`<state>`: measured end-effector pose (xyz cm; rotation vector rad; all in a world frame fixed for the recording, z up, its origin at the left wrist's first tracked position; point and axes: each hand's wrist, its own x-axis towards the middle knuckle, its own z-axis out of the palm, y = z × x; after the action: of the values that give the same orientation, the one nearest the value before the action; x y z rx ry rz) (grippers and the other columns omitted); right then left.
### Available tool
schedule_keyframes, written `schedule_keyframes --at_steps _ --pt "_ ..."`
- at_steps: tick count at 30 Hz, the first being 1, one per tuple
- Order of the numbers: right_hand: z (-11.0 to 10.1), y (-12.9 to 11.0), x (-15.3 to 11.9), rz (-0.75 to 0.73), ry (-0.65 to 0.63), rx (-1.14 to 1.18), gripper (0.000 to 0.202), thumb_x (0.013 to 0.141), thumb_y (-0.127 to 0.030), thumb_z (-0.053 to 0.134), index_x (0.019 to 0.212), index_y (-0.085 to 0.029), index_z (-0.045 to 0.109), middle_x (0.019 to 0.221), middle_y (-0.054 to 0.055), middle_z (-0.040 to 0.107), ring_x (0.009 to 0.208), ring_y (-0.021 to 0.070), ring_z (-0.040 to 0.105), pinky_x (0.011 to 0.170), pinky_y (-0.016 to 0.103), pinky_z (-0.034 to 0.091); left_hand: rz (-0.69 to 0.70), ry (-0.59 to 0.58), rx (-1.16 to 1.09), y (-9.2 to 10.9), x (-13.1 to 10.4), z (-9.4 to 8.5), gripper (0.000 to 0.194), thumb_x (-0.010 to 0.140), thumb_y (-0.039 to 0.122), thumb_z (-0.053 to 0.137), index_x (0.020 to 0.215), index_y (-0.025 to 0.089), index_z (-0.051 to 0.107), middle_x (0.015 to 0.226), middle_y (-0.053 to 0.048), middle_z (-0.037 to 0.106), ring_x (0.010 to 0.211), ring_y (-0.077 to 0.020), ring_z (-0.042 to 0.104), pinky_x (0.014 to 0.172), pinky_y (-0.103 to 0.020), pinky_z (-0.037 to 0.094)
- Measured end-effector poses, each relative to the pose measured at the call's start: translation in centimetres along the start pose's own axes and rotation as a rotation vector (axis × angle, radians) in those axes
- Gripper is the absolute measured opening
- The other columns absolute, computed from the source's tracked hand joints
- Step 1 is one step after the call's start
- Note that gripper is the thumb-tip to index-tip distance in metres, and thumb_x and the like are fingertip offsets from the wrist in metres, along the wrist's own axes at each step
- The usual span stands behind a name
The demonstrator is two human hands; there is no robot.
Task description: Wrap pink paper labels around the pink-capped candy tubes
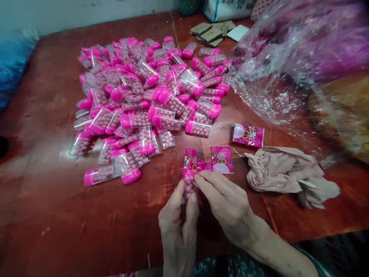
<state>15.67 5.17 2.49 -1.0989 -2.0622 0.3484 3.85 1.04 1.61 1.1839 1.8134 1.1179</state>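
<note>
My left hand (177,223) grips a small clear candy container (189,188) of pink balls between thumb and fingers. A printed pink label (190,159) stands up at its far end. Closed in a pinch, my right hand (230,207) has its fingertips at the label's lower edge, against the container. Just beyond that hand, loose pink labels (221,159) lie on the table. A stack of labels (248,135) sits farther right. Past my hands spreads a large heap of candy containers (144,92) with bright pink caps. The fingers hide much of the held container.
The red-brown table (115,223) carries a crumpled beige cloth (276,169) at the right. Clear plastic wrap (259,77) bulges over the right side. Cardboard pieces (211,32) lie at the back. A blue bag (14,65) is at the left edge.
</note>
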Motion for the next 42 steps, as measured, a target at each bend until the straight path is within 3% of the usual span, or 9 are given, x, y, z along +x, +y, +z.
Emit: schedule_keyframes --at_steps 3,8,16,23,27,29,31,35,42 --pt "0.0 -0.2 0.5 -0.044 -0.052 -0.101 0.037 0.089 -0.004 0.029 0.074 -0.005 0.063 0.069 0.015 0.063 0.076 0.0234 0.062 0.065 0.033 0.055 0.096 0.014 0.087 -0.5 0.0 0.0 0.036 0.078 0.024 0.06 0.113 0.015 0.062 0.103 -0.007 0.07 0.085 -0.0206 0.067 0.08 -0.03 0.053" --pt "0.6 -0.2 0.1 -0.031 -0.17 -0.144 0.034 0.087 -0.001 0.027 0.08 -0.004 0.06 0.069 0.014 0.059 0.075 0.0241 0.058 0.062 0.034 0.053 0.114 -0.034 0.122 -0.7 0.2 -0.1 0.035 0.078 0.021 0.06 0.113 0.015 0.061 0.103 -0.007 0.07 0.082 -0.0198 0.068 0.079 -0.029 0.054" --pt "1.5 0.1 -0.7 0.185 -0.227 0.005 0.023 0.087 -0.005 0.028 0.083 -0.014 0.049 0.075 0.007 0.052 0.066 0.018 0.048 0.058 0.029 0.046 -0.086 -0.023 -0.117 0.3 -0.1 0.6 0.037 0.076 0.021 0.064 0.112 0.022 0.061 0.103 -0.001 0.07 0.088 -0.0164 0.067 0.077 -0.021 0.053" --pt "2.6 0.6 -1.4 0.254 -0.243 0.234 0.018 0.087 -0.005 0.033 0.083 -0.019 0.045 0.076 0.001 0.05 0.064 0.0138 0.048 0.058 0.025 0.043 0.047 0.061 0.052 -1.0 -0.2 0.6 0.032 0.078 0.018 0.06 0.111 0.02 0.063 0.104 -0.005 0.069 0.09 -0.0194 0.065 0.081 -0.029 0.052" --pt "2.6 0.1 -1.2 0.363 -0.097 0.337 0.014 0.09 -0.011 0.038 0.088 -0.018 0.05 0.077 0.001 0.054 0.069 0.0138 0.054 0.062 0.024 0.046 0.035 0.07 0.068 -1.2 -0.2 0.7 0.032 0.078 0.02 0.061 0.109 0.019 0.064 0.102 -0.006 0.069 0.089 -0.0209 0.065 0.08 -0.031 0.052" --pt "2.5 -0.1 -1.0 0.494 0.034 0.357 0.009 0.088 -0.016 0.047 0.095 -0.018 0.053 0.081 0.002 0.056 0.074 0.0144 0.056 0.067 0.025 0.048 -0.001 0.07 0.009 -1.1 -0.3 0.9 0.032 0.077 0.021 0.061 0.11 0.02 0.064 0.101 -0.005 0.07 0.083 -0.0193 0.066 0.076 -0.03 0.053" --pt "2.4 -0.3 -0.9 0.691 0.139 0.424 0.02 0.084 -0.022 0.055 0.104 -0.018 0.052 0.086 0.003 0.057 0.075 0.0149 0.058 0.068 0.026 0.05 -0.062 0.075 -0.076 -1.0 -0.4 1.2 0.032 0.077 0.021 0.062 0.109 0.022 0.065 0.095 -0.003 0.071 0.07 -0.0155 0.067 0.068 -0.027 0.055" --pt "2.2 -0.7 -0.8 1.042 0.1 0.82 0.024 0.087 -0.035 0.05 0.108 -0.021 0.052 0.083 0.001 0.059 0.067 0.0132 0.059 0.055 0.022 0.05 -0.174 0.047 -0.217 -0.5 -0.4 1.4 0.027 0.074 0.023 0.065 0.101 0.022 0.069 0.089 -0.002 0.073 0.066 -0.0153 0.067 0.061 -0.024 0.056" --pt "1.1 -0.2 -0.8 1.055 0.135 1.059 0.014 0.083 -0.031 0.058 0.091 -0.02 0.059 0.082 -0.001 0.061 0.074 0.0115 0.058 0.068 0.021 0.047 -0.104 -0.03 -0.214 0.5 0.1 0.3 0.016 0.075 0.028 0.064 0.087 0.024 0.074 0.081 -0.001 0.073 0.074 -0.018 0.067 0.069 -0.026 0.055"
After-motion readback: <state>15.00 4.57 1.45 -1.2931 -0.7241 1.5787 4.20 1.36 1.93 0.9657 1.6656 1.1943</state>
